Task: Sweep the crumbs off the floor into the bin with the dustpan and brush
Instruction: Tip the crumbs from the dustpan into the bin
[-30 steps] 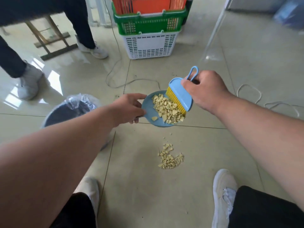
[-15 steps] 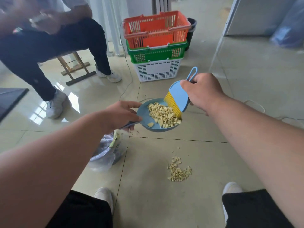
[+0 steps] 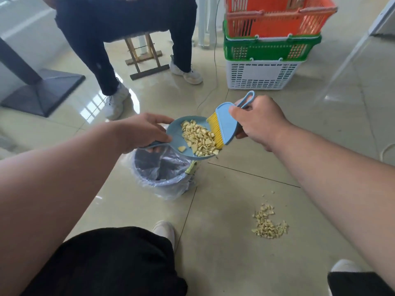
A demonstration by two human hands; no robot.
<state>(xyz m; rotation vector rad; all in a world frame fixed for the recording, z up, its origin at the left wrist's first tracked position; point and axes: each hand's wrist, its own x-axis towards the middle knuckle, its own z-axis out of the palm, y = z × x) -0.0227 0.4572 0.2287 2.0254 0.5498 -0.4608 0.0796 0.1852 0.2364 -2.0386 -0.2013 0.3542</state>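
Dustpan (image 3: pixel 174 133) over bin (image 3: pixel 162 178), crumbs (image 3: pixel 199 138) in it.
Brush (image 3: pixel 224 124) at its right edge; a crumb pile (image 3: pixel 269 226) on the floor (image 3: pixel 224 263), right of the bin.

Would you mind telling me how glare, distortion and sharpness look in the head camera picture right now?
Head view: window glare streaks the glossy floor near the seated person's shoe; wide-angle lens bows the forearms and stretches the edges; dustpan, brush and floor crumbs are sharp; top corners look slightly smeared.
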